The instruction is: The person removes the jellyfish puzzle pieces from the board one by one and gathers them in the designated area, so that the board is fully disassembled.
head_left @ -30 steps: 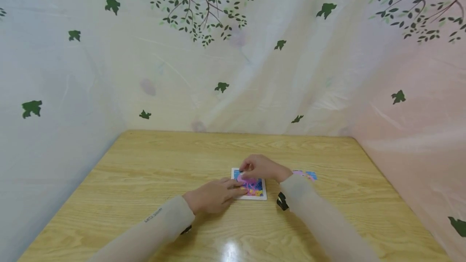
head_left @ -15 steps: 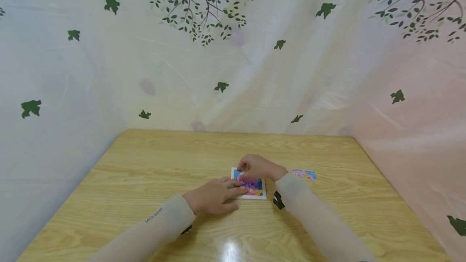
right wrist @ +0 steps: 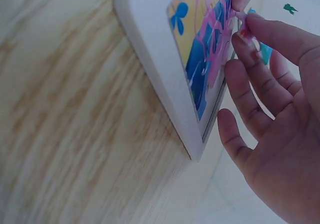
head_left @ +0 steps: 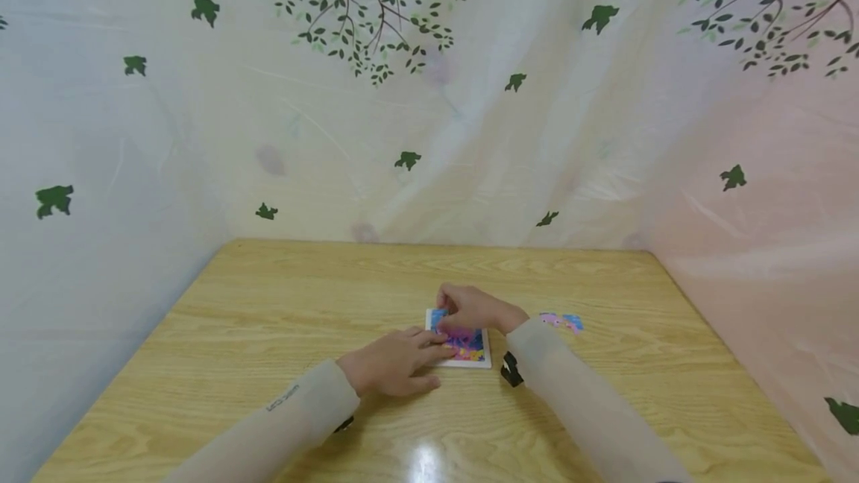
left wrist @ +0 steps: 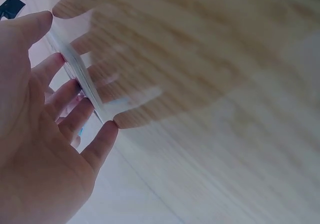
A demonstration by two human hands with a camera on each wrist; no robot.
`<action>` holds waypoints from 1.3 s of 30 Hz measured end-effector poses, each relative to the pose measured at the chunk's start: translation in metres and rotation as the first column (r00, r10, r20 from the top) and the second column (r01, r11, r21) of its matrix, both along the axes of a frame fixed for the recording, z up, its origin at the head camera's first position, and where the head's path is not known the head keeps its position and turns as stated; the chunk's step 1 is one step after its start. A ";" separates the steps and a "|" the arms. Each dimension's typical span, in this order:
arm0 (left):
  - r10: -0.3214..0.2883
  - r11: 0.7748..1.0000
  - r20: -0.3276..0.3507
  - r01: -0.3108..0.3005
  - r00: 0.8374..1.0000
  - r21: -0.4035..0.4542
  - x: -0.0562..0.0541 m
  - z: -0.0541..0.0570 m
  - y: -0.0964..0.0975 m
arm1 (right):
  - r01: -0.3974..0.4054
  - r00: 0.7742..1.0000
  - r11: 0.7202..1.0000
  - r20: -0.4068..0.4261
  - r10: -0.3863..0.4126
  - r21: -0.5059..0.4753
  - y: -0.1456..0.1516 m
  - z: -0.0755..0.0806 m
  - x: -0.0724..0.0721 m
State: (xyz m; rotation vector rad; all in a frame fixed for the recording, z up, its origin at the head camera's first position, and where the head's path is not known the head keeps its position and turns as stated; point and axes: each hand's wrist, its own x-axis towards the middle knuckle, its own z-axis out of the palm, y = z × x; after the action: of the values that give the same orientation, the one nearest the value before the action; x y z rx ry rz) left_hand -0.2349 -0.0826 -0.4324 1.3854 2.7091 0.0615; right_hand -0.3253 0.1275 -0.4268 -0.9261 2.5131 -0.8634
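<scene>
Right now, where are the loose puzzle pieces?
In the head view, the loose pieces lie on the table, right of the puzzle, just beyond the right sleeve.

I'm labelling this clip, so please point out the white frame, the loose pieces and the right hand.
White frame (right wrist: 174,84): right wrist view, on its border.
Loose pieces (head_left: 557,320): head view, on a pink part.
Right hand (head_left: 478,309): head view, back of the hand.

walls: pale wrinkled sheeting (head_left: 322,133) on three sides, pinkish at right | print: leafy branches (head_left: 365,10) up top, dark-green shapes (head_left: 599,19) scattered | bench (head_left: 302,285): yellowish wood grain | light: white glare (head_left: 425,461) near front
</scene>
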 end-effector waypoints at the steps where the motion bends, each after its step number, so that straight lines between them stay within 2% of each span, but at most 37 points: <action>1: -0.001 1.000 0.000 0.001 1.000 0.002 0.000 0.000 0.000 | -0.003 1.000 1.000 -0.004 0.003 -0.004 0.000 -0.001 0.000; 8: -0.011 1.000 -0.016 0.011 1.000 0.009 0.000 -0.004 -0.002 | 0.008 1.000 1.000 -0.022 -0.008 -0.012 0.012 0.003 -0.002; 15: -0.004 1.000 0.002 0.003 1.000 0.021 0.000 -0.003 -0.002 | 0.025 0.999 1.000 -0.030 -0.025 -0.004 0.047 0.011 -0.003; 21: -0.014 0.999 -0.008 0.015 1.000 0.039 0.000 -0.002 -0.003 | 0.091 0.994 0.996 0.056 -0.090 -0.025 0.084 0.010 -0.001; 27: -0.003 0.999 0.001 0.003 1.000 0.036 0.001 0.000 -0.002 | 0.147 0.986 0.989 0.088 -0.144 -0.027 0.114 0.006 0.002; 35: -0.003 0.999 0.000 0.003 1.000 0.036 0.001 -0.002 -0.002 | 0.217 0.975 0.976 0.045 -0.216 -0.012 0.134 -0.001 0.001; 39: -0.015 0.999 -0.004 0.015 1.000 0.045 0.001 -0.002 -0.002 | 0.218 0.975 0.976 0.029 -0.218 -0.004 0.136 -0.003 0.001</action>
State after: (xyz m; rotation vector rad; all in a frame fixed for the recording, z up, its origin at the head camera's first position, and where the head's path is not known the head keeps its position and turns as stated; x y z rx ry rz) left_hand -0.2334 -0.0848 -0.4345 1.4186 2.7161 0.1207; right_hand -0.3242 0.2636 -0.4297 -0.6420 2.6231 -0.9429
